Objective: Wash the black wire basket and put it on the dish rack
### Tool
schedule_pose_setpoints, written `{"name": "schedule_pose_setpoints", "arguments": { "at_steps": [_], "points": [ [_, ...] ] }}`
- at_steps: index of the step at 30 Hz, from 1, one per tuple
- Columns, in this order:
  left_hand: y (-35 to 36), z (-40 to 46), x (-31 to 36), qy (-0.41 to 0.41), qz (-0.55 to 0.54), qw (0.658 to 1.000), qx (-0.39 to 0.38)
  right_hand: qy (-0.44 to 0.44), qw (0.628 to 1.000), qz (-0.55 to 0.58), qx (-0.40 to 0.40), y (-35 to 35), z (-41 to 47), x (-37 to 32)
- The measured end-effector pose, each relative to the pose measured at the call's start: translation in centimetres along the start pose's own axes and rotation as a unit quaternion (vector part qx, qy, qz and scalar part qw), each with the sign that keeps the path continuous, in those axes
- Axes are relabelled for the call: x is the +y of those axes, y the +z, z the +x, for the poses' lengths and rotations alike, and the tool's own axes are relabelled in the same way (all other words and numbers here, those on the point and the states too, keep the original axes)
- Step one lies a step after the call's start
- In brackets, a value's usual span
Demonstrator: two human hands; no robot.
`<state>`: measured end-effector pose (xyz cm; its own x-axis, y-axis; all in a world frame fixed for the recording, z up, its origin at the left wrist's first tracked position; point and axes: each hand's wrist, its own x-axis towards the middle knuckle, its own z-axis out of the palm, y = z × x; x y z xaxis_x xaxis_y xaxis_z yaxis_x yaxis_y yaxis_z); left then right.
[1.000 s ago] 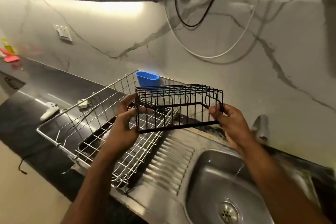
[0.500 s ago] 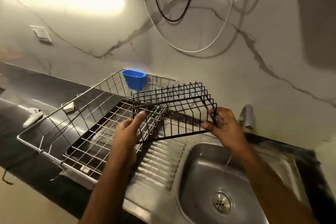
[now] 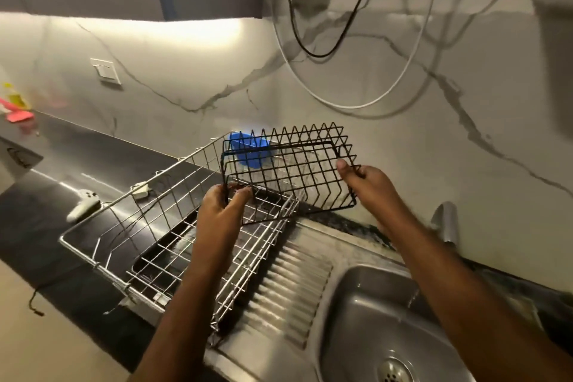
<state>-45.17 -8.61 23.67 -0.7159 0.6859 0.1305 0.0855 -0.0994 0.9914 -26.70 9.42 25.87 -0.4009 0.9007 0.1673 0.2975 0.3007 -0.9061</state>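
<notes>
- Stainless steel fills the nearest part of the view: the sink [image 3: 372, 319] with its round drain [image 3: 392, 374] at lower right, and the ribbed draining board [image 3: 288, 295] running off its left side.
- Both forearms reach up from the bottom edge, over the draining board and the sink rim.
- Silver wire makes up the dish rack [image 3: 102, 245], which sits on the dark countertop [image 3: 37, 226] just left of the draining board, its long side slanting away towards the wall.
- Left hand [image 3: 221, 214] is closed around the lower left corner of the black wire basket [image 3: 288, 170], thumb on the near side of the wire and fingers wrapped behind it.
- Right hand [image 3: 369, 186] pinches the basket's right edge, thumb tip up against the rim.
- Held between the two hands, the basket is in the air, tilted with its open side towards the camera, above the far right corner of the rack; I cannot tell whether its lowest edge touches the rack wires.
- White game controller [image 3: 83, 208] lies on the countertop beside the rack's left rim.
- Blue plastic cup [image 3: 248, 152] hangs at the rack's far end, seen partly through the basket mesh.
- Chrome tap [image 3: 445, 220] stands at the wall behind the sink.
- Marble-veined wall [image 3: 465, 102] closes the scene, with a light switch [image 3: 107, 71] at left and black and white cables [image 3: 341, 49] looping down from above.
</notes>
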Motion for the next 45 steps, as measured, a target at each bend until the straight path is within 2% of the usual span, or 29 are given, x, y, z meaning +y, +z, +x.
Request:
{"name": "schedule_pose_setpoints", "arguments": {
  "at_steps": [3, 7, 9, 12, 16, 23, 28, 33, 35, 38, 42, 45],
  "points": [
    [-3.0, 1.9, -0.2, -0.007, 0.011, 0.999, 0.043, -0.030, 0.999, -0.010, -0.027, 3.5, 3.1, -2.2],
    [-6.8, 3.7, -1.0, -0.059, 0.013, 0.995, 0.078, -0.036, 0.994, 0.000, -0.107, 9.1, 7.0, -4.2],
    [-8.4, 4.3, -1.8, -0.102, -0.018, 0.990, 0.096, -0.022, 0.986, 0.016, -0.167, 12.2, 8.8, -4.4],
    [-10.2, 4.6, -3.3, -0.180, -0.120, 0.970, 0.113, 0.004, 0.963, 0.014, -0.268, 16.2, 11.6, -3.2],
    [-10.9, 4.9, -6.0, -0.281, -0.182, 0.934, 0.123, 0.076, 0.925, -0.082, -0.364, 19.4, 14.6, -0.9],
    [-10.1, 7.1, -9.2, -0.422, -0.213, 0.877, 0.086, 0.189, 0.869, -0.160, -0.429, 23.3, 17.6, 1.8],
    [-9.8, 8.1, -10.9, -0.445, -0.246, 0.857, 0.086, 0.217, 0.835, -0.216, -0.458, 23.8, 18.4, 4.0],
    [-9.4, 7.9, -11.2, -0.471, -0.236, 0.846, 0.082, 0.215, 0.839, -0.226, -0.446, 24.4, 17.7, 5.4],
    [-9.1, 7.7, -10.7, -0.476, -0.226, 0.846, 0.076, 0.193, 0.843, -0.243, -0.439, 24.6, 17.7, 5.3],
    [-8.8, 7.3, -9.9, -0.451, -0.217, 0.863, 0.069, 0.106, 0.848, -0.323, -0.407, 24.7, 17.1, 4.0],
    [-7.9, 6.1, -8.7, -0.369, -0.132, 0.917, 0.075, 0.018, 0.831, -0.413, -0.372, 24.5, 15.6, 2.3],
    [-6.6, 5.1, -7.4, -0.283, -0.069, 0.954, 0.076, -0.035, 0.862, -0.397, -0.312, 23.6, 14.0, 0.7]
  ]
}}
